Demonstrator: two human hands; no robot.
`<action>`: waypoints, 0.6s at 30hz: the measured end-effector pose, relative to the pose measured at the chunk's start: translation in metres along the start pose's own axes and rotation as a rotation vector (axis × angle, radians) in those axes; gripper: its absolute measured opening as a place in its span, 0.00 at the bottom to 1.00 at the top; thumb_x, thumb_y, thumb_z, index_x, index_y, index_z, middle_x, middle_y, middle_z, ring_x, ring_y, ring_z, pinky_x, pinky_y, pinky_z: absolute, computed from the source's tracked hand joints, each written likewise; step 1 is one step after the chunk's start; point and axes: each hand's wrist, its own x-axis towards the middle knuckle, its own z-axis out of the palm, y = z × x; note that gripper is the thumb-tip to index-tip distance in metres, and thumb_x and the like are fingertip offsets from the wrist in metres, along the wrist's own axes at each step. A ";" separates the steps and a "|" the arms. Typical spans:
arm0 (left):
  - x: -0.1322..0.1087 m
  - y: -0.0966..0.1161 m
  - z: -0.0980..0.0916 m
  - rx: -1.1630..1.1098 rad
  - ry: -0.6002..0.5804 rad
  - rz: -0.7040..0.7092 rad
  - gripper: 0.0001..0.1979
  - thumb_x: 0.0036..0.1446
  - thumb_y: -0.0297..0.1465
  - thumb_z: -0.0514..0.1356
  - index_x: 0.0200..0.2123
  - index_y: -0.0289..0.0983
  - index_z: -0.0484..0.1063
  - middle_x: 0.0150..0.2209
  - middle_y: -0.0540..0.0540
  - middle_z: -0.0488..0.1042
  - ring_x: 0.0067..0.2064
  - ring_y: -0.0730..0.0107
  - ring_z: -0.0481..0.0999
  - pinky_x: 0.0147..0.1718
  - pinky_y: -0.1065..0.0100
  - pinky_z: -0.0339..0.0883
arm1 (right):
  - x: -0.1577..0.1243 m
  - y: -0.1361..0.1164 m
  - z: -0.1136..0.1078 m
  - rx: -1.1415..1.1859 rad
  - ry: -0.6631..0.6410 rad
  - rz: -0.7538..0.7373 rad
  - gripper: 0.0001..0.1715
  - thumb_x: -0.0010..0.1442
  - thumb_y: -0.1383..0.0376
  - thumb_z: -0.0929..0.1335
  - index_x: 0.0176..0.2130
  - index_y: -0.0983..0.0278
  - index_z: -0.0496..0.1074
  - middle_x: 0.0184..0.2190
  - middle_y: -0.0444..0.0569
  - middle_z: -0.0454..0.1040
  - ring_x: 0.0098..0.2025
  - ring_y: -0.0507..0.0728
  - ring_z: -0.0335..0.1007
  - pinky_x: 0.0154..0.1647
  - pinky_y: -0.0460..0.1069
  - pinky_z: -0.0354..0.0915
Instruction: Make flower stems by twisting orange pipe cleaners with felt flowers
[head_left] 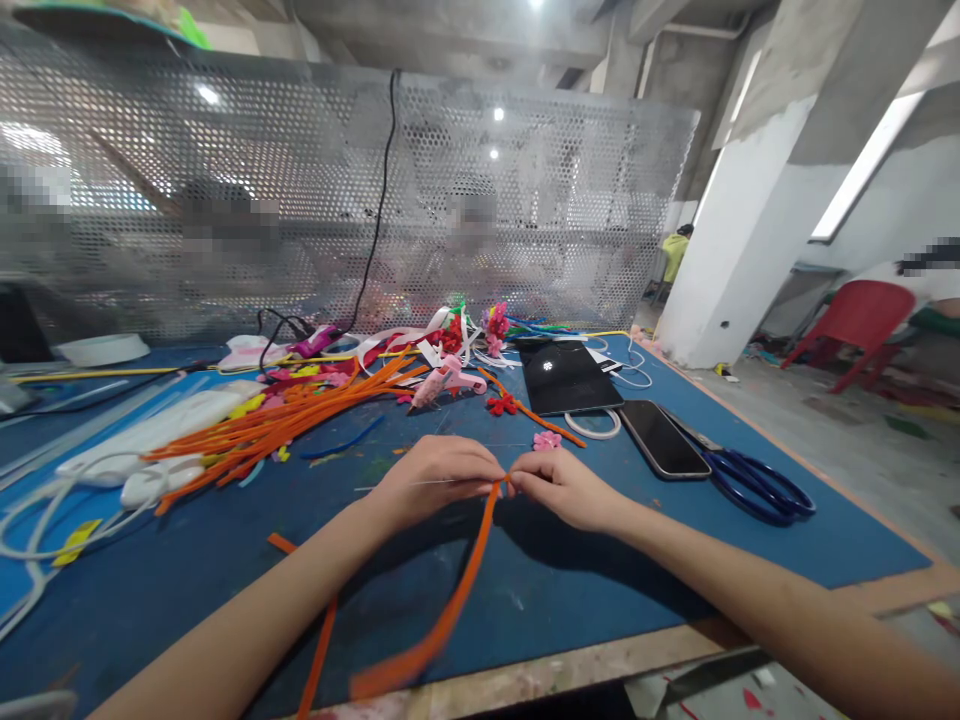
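Observation:
My left hand point(442, 475) is pinched on one end of an orange fuzzy strip point(469, 575), which curves down toward the table's front edge. Close against it, my right hand point(566, 487) pinches the same end. A thin pale thread or wire runs out past my left hand. Another orange strip point(321, 650) passes beneath my left forearm. Just behind my right hand lies a pink flower piece point(547, 441), with a red one point(501, 404) farther back.
A pile of orange strips point(300, 415) lies at the left beside a white power strip point(161, 425). Behind my hands is a pink glue gun point(446, 383). To the right are a black tablet point(570, 378), a phone point(664, 440) and blue-handled scissors point(757, 487). A perforated screen point(465, 200) stands behind.

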 end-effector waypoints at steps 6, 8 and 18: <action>0.004 0.012 0.011 0.009 0.262 -0.106 0.08 0.53 0.31 0.60 0.24 0.34 0.72 0.24 0.47 0.73 0.28 0.73 0.72 0.30 0.74 0.66 | -0.002 -0.001 0.003 0.061 0.010 -0.032 0.12 0.58 0.68 0.60 0.27 0.67 0.69 0.20 0.41 0.62 0.23 0.48 0.55 0.25 0.43 0.52; 0.006 0.013 0.013 -0.025 0.299 -0.117 0.09 0.53 0.31 0.60 0.23 0.34 0.72 0.24 0.47 0.72 0.28 0.74 0.71 0.29 0.74 0.66 | -0.002 -0.002 0.004 0.095 0.005 0.013 0.13 0.59 0.66 0.60 0.26 0.67 0.68 0.18 0.40 0.59 0.21 0.48 0.53 0.23 0.43 0.50; 0.003 0.000 -0.001 0.093 0.121 -0.178 0.10 0.55 0.36 0.59 0.36 0.39 0.77 0.33 0.46 0.72 0.34 0.72 0.72 0.33 0.73 0.65 | 0.001 0.000 0.002 0.367 -0.013 0.201 0.13 0.57 0.62 0.61 0.27 0.66 0.67 0.15 0.36 0.53 0.14 0.45 0.44 0.14 0.42 0.42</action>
